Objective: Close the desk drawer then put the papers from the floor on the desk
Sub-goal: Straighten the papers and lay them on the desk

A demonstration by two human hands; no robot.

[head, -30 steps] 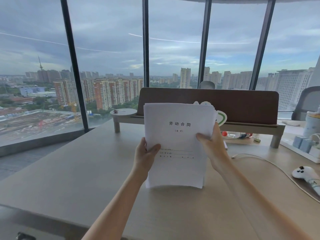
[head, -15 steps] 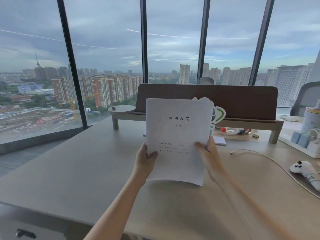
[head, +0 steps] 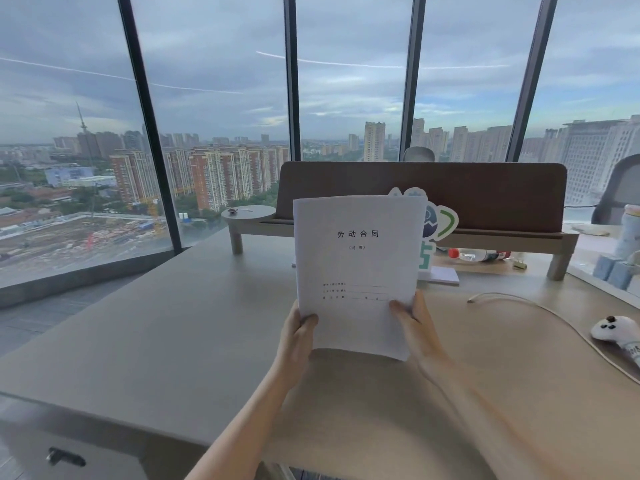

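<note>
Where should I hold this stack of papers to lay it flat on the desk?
Probably keep hold of the bottom corners, one from each side, as the left hand and right hand do now. The papers stand upright and bow slightly, so two-sided support near the bottom edge should steady them down onto the desk.

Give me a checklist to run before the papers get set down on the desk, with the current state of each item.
1. Both hands hold the papers: ok, left hand and right hand grip the lower corners.
2. Papers squared into one stack: ok, edges look even.
3. Bare desk below the stack: ok.
4. Cable and white toy away from the landing spot: ok, both lie to the right.
5. Drawer shut: cannot tell, only its handle shows.
</note>
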